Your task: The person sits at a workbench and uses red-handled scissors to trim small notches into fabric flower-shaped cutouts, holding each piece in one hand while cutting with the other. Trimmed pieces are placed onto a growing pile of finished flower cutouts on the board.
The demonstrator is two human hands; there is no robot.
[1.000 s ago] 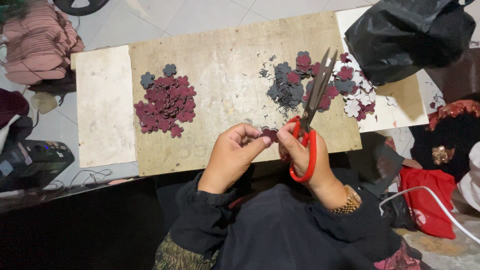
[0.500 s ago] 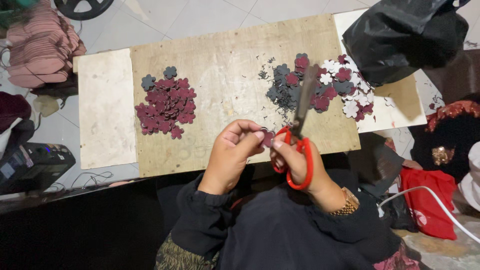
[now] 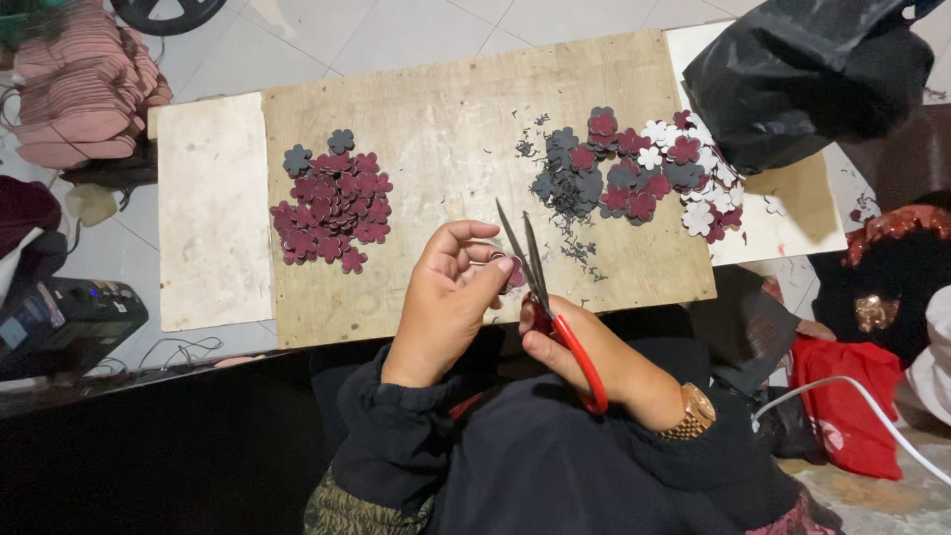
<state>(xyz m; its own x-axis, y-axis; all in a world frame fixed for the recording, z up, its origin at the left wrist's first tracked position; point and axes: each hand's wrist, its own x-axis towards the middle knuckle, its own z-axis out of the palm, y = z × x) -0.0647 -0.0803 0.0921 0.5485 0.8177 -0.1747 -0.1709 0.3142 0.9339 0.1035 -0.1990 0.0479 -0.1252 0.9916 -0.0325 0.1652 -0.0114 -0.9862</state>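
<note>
My right hand (image 3: 584,357) grips red-handled scissors (image 3: 540,287), blades slightly apart and pointing away from me. My left hand (image 3: 446,297) pinches a small maroon flower-shaped cutout (image 3: 513,274) right against the blades, above the near edge of a wooden board (image 3: 446,129). A pile of maroon flower cutouts (image 3: 332,208) lies on the board's left part. A mixed heap of grey, maroon and white flower cutouts (image 3: 634,168) lies at the right, with dark trimmings (image 3: 575,243) scattered near it.
A black plastic bag (image 3: 812,69) sits at the far right. A stack of pink pieces (image 3: 84,89) lies at the upper left. A pale slab (image 3: 208,208) adjoins the board's left side. A red bag (image 3: 842,396) and white cable (image 3: 872,406) lie at the right.
The scissors have swung from leaning right to pointing up and left. Both hands shifted slightly left and toward me, the cutout turned between my left fingers.
</note>
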